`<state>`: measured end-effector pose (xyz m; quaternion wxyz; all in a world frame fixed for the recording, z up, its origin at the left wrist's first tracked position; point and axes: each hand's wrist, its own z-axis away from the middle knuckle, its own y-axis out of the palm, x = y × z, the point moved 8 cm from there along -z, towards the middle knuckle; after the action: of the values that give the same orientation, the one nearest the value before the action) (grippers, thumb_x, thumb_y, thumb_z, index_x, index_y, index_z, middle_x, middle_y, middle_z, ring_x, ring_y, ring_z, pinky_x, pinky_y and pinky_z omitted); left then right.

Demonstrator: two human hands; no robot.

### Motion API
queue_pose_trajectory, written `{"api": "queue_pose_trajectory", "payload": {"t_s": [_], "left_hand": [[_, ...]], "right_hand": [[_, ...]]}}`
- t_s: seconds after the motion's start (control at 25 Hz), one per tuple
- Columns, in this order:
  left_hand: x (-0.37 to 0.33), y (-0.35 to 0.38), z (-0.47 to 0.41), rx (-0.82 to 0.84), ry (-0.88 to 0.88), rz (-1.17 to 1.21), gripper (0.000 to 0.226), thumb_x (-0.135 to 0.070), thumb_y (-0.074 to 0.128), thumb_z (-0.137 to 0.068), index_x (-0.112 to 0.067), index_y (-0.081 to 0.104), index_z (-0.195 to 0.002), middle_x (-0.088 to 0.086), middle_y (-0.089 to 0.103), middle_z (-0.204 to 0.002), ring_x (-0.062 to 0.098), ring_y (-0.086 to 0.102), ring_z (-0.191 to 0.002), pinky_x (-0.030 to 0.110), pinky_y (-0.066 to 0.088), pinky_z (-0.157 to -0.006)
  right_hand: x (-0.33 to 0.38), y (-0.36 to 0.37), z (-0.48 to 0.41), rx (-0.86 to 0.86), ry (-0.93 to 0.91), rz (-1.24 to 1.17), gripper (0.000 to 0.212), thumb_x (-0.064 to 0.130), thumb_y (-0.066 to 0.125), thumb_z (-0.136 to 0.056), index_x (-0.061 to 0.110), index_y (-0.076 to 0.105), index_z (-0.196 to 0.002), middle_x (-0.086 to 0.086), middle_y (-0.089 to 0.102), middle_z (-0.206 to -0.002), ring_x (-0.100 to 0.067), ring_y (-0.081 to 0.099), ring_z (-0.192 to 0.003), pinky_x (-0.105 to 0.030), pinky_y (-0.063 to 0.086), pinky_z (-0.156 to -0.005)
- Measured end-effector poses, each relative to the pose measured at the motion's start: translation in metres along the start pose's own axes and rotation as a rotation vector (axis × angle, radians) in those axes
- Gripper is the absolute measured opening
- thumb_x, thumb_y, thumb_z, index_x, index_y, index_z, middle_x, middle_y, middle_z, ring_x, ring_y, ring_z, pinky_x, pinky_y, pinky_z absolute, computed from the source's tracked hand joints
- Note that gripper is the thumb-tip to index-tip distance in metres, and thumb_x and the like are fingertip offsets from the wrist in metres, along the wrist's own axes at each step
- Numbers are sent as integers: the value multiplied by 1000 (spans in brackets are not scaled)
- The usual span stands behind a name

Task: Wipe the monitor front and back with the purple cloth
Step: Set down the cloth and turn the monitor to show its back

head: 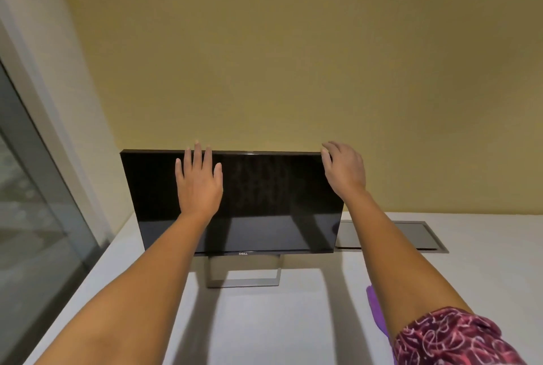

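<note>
Risks first:
- Left hand lies flat on the glass of the monitor, fingers straight and spread, tips at the top edge. A bare palm on a glossy panel probably means fresh smears to wipe off.
- Right hand has its fingers curled over the top right corner, gripping it. Both contacts sit high on the panel, and the stand is a thin open metal frame. Too hard a push or pull up there and I'd expect the panel to tilt or the whole unit to rock back.
- If the plan is to swing it round for the back, the right end could ride over the grey hatch set into the tabletop just behind it. Can't see any cables, so a snag can't be ruled out.
- Purple cloth is in neither hand. It lies on the tabletop to the right, mostly hidden under the right forearm. The arm could drag it along.

Monitor itself:
- It stands near the back of the tabletop, close to the yellow wall and turned slightly off square.
- The screen is dark, black and very reflective, with both arms mirrored in the lower half.
- There's a faint mottled haze mid-screen, which could be dust or streaks.
- It has a thin bezel with a small logo at bottom centre. The back isn't visible from here.
</note>
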<state>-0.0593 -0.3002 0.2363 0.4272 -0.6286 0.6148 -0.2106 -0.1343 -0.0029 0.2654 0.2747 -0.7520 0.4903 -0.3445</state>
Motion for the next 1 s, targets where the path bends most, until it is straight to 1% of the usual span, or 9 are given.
{"api": "queue_pose_trajectory", "payload": {"t_s": [0.12, 0.2, 0.32, 0.4, 0.56, 0.72, 0.8, 0.92, 1.0], "left_hand": [[8, -1, -12, 59, -24, -19, 53, -38, 21, -101, -16, 21, -149, 7, 15, -157, 24, 5, -146, 43, 3, -118], [10, -1, -13, 74, -23, -20, 54, -40, 18, -101, -16, 18, -150, 6, 13, -158, 23, 3, -146, 43, 2, -118], [8, -1, -12, 91, -39, 11, 56, -41, 16, -101, -15, 13, -150, 6, 8, -158, 23, -1, -146, 43, 0, -117], [8, 0, -13, 120, -54, 32, 57, -42, 14, -101, -14, 11, -151, 7, 5, -159, 23, -4, -146, 42, -2, -117], [8, 4, -18, 181, -49, 44, 58, -43, 11, -101, -15, 3, -151, 6, -2, -159, 21, -9, -145, 42, -5, -116], [8, 9, -25, 238, -27, 67, 60, -45, 11, -100, -14, -3, -150, 5, -7, -158, 18, -11, -145, 42, -8, -116], [7, 11, -30, 282, -12, 88, 61, -46, 10, -100, -13, -5, -150, 4, -10, -158, 16, -12, -144, 41, -10, -115], [5, 14, -38, 352, 0, 96, 61, -45, 9, -100, -12, -6, -149, 3, -11, -158, 13, -12, -144, 40, -12, -114], [5, 17, -44, 400, 17, 87, 61, -45, 9, -101, -12, -6, -150, 3, -11, -158, 12, -11, -144, 40, -13, -114]], "right_hand": [[5, -3, -1, 29, -9, 55, 37, 24, 32, -102, 9, 66, -103, -8, 66, -101, -27, 57, -95, -37, 41, -84], [7, -5, 0, 57, -30, 102, 40, 24, 30, -102, 9, 64, -89, -9, 65, -86, -30, 57, -84, -36, 37, -74], [10, -8, 2, 103, -38, 131, 42, 28, 29, -102, 8, 63, -88, -11, 65, -85, -31, 56, -82, -35, 35, -71], [12, -11, 3, 158, -21, 137, 47, 33, 26, -103, 8, 64, -90, -11, 65, -87, -29, 56, -83, -35, 38, -72], [17, -24, 6, 280, 17, 207, 55, 41, 20, -102, 11, 65, -94, -10, 66, -94, -31, 58, -90, -33, 39, -70], [29, -39, 16, 446, 1, 403, 55, 47, 14, -101, 15, 53, -78, -7, 60, -84, -29, 61, -91, -31, 39, -67], [38, -45, 22, 506, -36, 475, 57, 49, 14, -101, 15, 49, -72, -4, 54, -76, -27, 60, -84, -31, 38, -66], [56, -58, 36, 577, -77, 479, 59, 53, 17, -99, 15, 35, -58, 0, 38, -61, -17, 42, -57, -31, 38, -67], [70, -66, 47, 615, -115, 455, 59, 54, 20, -99, 15, 30, -55, 0, 33, -59, -14, 30, -50, -31, 37, -65]]}}
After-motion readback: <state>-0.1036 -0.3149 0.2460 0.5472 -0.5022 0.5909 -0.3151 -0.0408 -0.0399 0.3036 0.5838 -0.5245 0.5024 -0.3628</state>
